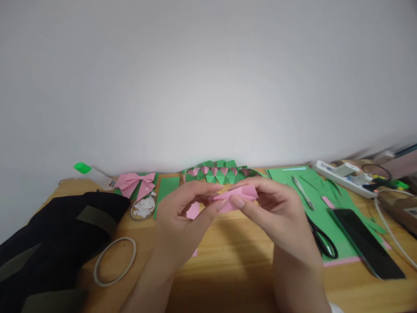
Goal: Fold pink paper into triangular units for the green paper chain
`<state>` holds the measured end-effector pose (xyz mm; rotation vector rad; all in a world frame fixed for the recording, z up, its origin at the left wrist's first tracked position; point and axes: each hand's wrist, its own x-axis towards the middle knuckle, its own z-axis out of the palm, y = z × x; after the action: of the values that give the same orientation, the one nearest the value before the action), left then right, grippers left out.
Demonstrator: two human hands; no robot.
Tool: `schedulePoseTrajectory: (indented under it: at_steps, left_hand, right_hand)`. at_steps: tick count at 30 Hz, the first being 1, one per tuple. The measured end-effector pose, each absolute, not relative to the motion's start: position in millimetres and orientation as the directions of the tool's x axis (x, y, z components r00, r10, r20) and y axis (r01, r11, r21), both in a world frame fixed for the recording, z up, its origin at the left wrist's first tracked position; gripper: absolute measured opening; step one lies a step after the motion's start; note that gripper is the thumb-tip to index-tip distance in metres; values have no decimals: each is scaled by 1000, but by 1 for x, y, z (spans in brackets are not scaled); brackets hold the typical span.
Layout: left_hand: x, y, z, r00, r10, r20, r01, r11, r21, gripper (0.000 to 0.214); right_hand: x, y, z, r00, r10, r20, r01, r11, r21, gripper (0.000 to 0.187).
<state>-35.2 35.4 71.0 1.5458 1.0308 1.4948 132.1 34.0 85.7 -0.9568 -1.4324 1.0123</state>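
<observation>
1 pale wall point(208, 78) (brighter toward its middle) behind 1 wooden table point(234, 256).

Dark phone point(366, 243), white power strip point(350, 184), black cloth point(60, 224)

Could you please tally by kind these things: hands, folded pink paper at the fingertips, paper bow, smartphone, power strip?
Hands: 2 (left hand, right hand)
Folded pink paper at fingertips: 1
Pink paper bow: 1
Smartphone: 1
Power strip: 1
Total: 6
</observation>
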Motion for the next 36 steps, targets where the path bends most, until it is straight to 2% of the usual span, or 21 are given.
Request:
schedulePoseTrajectory:
  at_steps: [4, 8, 13, 17, 24, 29, 33, 36]
  left_hand:
    - [-36, 39, 76, 129, 883, 451, 151, -467, 871, 10]
    - [-36, 40, 80, 164, 867, 471, 212, -497, 841, 14]
    - [-36, 39, 79, 123, 894, 432, 302, -448, 842, 16]
    - [-32, 37, 79, 27, 908, 417, 242, -411, 879, 17]
    - [-31, 36, 79, 36, 919, 392, 207, -391, 897, 19]
    - [-27, 42, 76, -56, 953, 298, 153, -287, 946, 16]
    - [-26, 46, 74, 22, 965, 261, 134, -261, 956, 16]
    - [-26, 49, 74, 163, 957, 239, 172, -266, 949, 18]
  right_hand:
    - [132, 34, 86, -85, 922, 377, 109, 385, -916, 4]
    - [131, 34, 87, -76, 901, 427, 166, 434, -886, 7]
    - [131, 32, 86, -107, 889, 445, 161, 457, -875, 11]
    - [131, 29, 87, -73, 890, 450, 123, 455, -882, 13]
    - [131, 29, 88, -74, 888, 454, 121, 460, -880, 18]
    - [134, 35, 86, -69, 936, 344, 139, 351, -926, 17]
    - [135, 38, 88, -63, 934, 351, 184, 356, -916, 18]
    - [138, 41, 90, -102, 936, 338, 201, 352, -914, 25]
